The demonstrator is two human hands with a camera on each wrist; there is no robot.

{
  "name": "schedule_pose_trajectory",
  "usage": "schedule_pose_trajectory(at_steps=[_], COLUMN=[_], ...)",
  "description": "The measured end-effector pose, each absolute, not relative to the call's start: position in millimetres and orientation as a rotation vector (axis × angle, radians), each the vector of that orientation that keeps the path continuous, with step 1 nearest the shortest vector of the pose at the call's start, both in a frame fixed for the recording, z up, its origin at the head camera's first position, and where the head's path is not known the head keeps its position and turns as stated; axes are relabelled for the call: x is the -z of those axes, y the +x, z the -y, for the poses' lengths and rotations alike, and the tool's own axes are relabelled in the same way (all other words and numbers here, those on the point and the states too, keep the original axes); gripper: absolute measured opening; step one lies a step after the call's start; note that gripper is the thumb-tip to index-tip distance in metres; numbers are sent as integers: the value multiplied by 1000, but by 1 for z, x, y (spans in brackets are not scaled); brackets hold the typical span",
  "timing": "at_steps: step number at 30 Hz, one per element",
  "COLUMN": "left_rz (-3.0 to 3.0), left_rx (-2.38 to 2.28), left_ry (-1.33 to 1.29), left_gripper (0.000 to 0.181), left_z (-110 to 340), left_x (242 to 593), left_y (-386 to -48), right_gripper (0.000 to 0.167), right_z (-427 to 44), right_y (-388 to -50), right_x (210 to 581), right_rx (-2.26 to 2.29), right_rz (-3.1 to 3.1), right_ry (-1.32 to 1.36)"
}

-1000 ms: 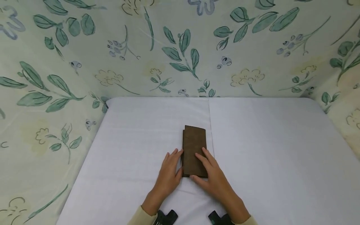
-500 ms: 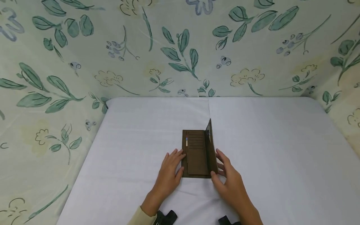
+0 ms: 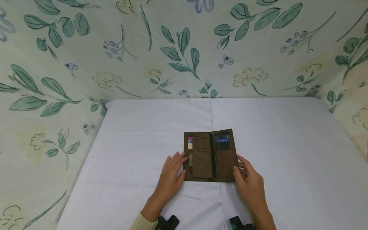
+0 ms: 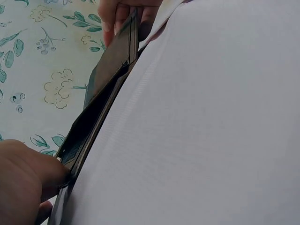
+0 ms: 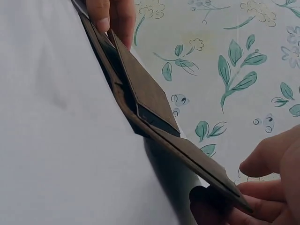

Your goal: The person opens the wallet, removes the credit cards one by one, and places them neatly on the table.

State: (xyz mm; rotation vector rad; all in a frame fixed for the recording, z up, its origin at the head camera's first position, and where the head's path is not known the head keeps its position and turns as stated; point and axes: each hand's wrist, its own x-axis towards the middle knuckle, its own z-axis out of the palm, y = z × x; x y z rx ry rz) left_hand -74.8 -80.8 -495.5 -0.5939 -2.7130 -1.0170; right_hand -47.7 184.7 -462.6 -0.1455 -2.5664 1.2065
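A brown wallet (image 3: 202, 164) lies unfolded on the white cloth, card slots on its middle panel and a clear pocket with a blue strip on the right one. My left hand (image 3: 169, 175) rests at its left edge, fingers fairly straight, thumb near the lower corner. My right hand (image 3: 251, 183) holds the right cover's outer edge, thumb above and fingers curled beneath. In the right wrist view, the cover of the wallet (image 5: 145, 89) is tilted off the cloth over the fingers of my right hand (image 5: 272, 183). The left wrist view shows the wallet (image 4: 110, 68) edge-on.
White cloth (image 3: 138, 137) covers the table around the wallet. Behind and at both sides hangs or lies a floral-patterned cloth (image 3: 129, 86). Dark wrist-worn devices show at the lower edge of the head view.
The folded wallet has been opened: its upper cover has swung to the right, carried by my right hand, and the inside now shows. My left hand has stayed at the left edge.
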Motion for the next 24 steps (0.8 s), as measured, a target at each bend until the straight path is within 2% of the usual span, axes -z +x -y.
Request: schedule_pose_trajectory(at_steps=[5, 15, 24], left_rz=[2722, 2728, 2725], left_rx=[1042, 1058, 1050], left_ry=[-585, -556, -570], left_gripper=[45, 44, 43], left_z=[81, 82, 80], left_x=[494, 495, 493], left_y=[-75, -74, -73], right_gripper=[34, 30, 32], right_z=[-185, -184, -180], right_y=[-49, -53, -50], right_x=[465, 476, 476], right_rx=[-1159, -991, -954], right_rz=[2570, 2590, 2649], right_ry=[-238, -216, -290])
